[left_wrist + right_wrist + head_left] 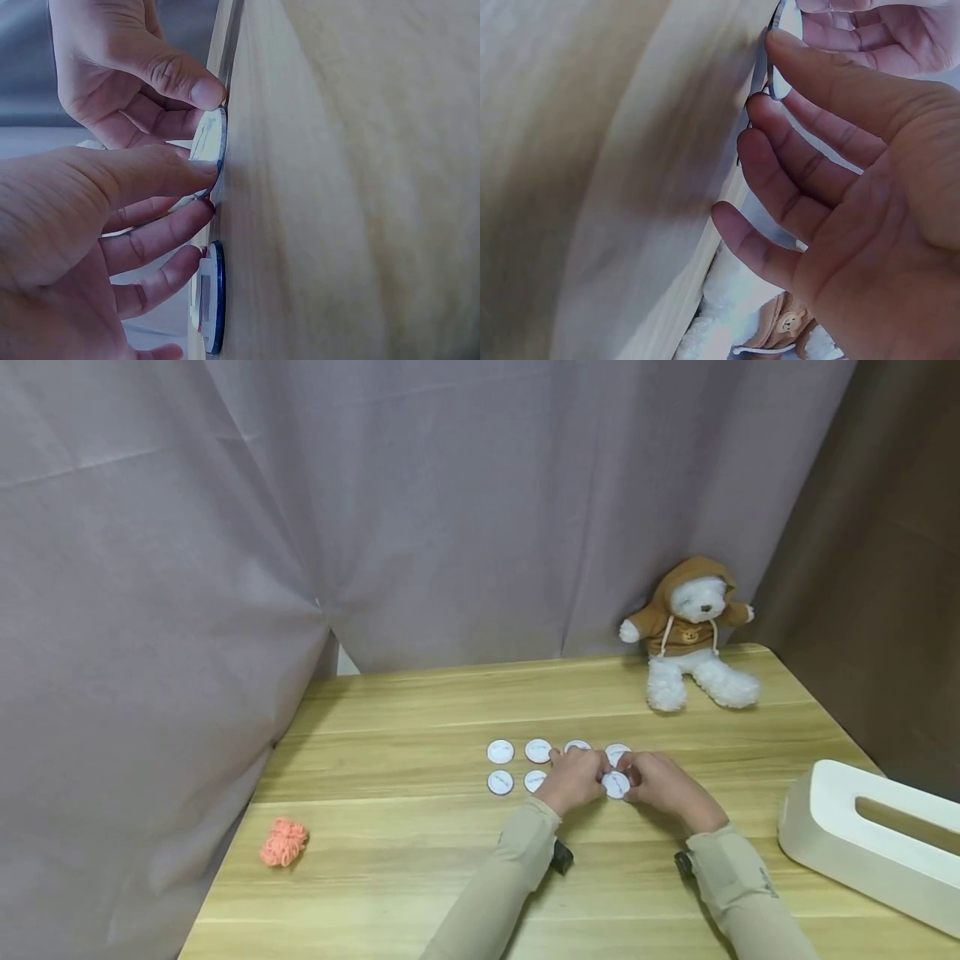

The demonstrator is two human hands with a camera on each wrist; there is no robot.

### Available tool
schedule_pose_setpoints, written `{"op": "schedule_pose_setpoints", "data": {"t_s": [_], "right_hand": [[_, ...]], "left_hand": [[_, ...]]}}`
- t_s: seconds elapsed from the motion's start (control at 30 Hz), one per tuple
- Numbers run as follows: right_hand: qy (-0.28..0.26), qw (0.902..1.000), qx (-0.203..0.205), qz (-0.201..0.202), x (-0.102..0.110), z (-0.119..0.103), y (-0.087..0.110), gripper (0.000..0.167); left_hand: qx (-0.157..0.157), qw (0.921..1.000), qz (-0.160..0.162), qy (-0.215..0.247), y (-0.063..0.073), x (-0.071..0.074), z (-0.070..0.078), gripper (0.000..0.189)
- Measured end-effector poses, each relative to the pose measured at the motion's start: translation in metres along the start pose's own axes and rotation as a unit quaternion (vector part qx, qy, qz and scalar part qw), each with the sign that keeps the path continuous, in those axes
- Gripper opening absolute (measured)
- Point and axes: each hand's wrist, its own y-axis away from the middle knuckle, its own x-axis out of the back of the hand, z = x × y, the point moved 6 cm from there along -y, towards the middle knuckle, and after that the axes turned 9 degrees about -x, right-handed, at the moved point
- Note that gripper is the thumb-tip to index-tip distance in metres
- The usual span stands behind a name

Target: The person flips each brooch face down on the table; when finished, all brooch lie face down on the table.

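Two rows of round pin badges lie with their white pin backs up on the wooden table. My left hand [576,778] and my right hand [666,787] hold the front-row badge [617,786] at the right end from opposite sides. In the left wrist view, my left thumb and fingers pinch the rim of this badge [212,139], which looks slightly tilted. My right thumb [795,49] presses its other edge in the right wrist view. Behind it is the back-row badge [617,753]. The left hand partly covers another back-row badge [577,746].
A white bear plush in a brown hoodie [693,631] sits at the back right. On the right stands a white tissue box [832,810]. A bundle of coral yarn [284,842] lies at the left. Grey curtain [450,527] hangs behind the table [375,877].
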Motion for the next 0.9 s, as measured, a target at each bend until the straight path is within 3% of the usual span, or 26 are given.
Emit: {"op": "schedule_pose_setpoints", "data": {"t_s": [0.33,0.5,0.67,0.9], "right_hand": [[0.018,0.9998,-0.003,-0.009,-0.001,0.002,0.004,0.021],[0.017,0.9998,-0.009,-0.01,0.001,0.004,0.004,0.019],[0.019,0.9997,-0.011,-0.014,0.006,0.0,0.004,0.019],[0.037,0.9991,0.009,0.021,0.016,-0.015,-0.004,0.022]], "left_hand": [[-0.012,0.9998,-0.005,-0.015,-0.001,-0.005,0.003,0.021],[-0.021,0.9994,-0.007,-0.028,-0.002,-0.004,0.005,0.011],[-0.028,0.9992,-0.029,-0.004,0.001,0.002,0.001,0.004],[-0.009,0.9989,-0.04,0.025,0.014,0.019,-0.013,0.022]]}}
